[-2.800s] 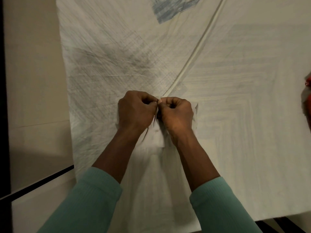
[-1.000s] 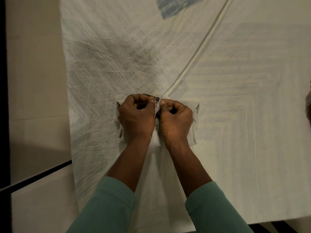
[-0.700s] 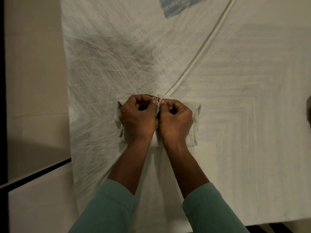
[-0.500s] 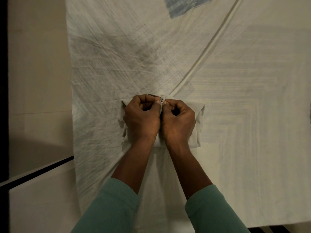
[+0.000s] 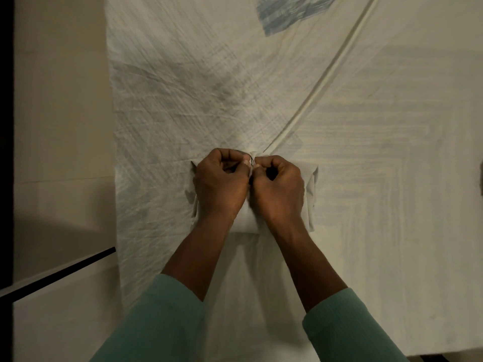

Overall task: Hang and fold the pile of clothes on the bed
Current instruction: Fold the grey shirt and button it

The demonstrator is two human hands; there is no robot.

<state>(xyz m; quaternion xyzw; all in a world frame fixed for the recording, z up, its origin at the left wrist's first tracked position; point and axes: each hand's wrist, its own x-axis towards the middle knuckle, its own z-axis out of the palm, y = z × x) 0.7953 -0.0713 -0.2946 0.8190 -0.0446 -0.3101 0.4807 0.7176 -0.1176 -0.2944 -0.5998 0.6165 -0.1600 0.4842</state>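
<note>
Hands in view: two. Your left hand [image 5: 220, 186] and right hand [image 5: 278, 190] sit side by side at the centre of the view, knuckles touching, both resting on one folded white garment [image 5: 311, 194]. The fingers of each hand are curled inward, and the thumb and forefinger tips pinch the garment's far edge at 12 o'clock of the hands. A small dark detail lies between the two pinches, too small to identify. The garment lies flat on one pale patterned bed sheet [image 5: 379, 192]. One raised seam [image 5: 326, 82] runs from the hands toward 1 o'clock. One blue patch [image 5: 285, 14] shows at 12 o'clock. Two teal sleeves [image 5: 162, 322] enter from 6 o'clock. Bare floor [image 5: 60, 100] lies at 9 o'clock.
</note>
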